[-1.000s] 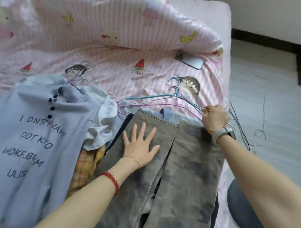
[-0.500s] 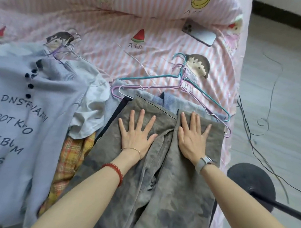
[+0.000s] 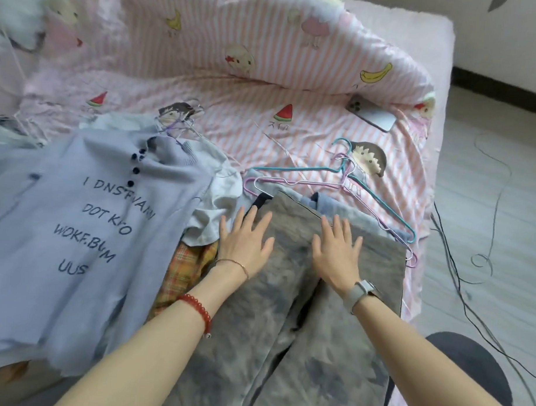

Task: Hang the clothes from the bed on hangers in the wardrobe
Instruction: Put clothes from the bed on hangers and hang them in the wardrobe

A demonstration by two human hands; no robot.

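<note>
Both hands, left hand [image 3: 244, 241] and right hand [image 3: 338, 254], are lying flat, fingers released, on the grey trousers [image 3: 287, 309]. Nothing is reaching the wardrobe yet; the hangers [image 3: 379, 203] are lying unused beside them.

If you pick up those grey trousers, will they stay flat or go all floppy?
Probably floppy: the grey trousers already crease and fold under the flat left hand and right hand. They look thick, so likely heavyish, and the legs would dangle.
</note>
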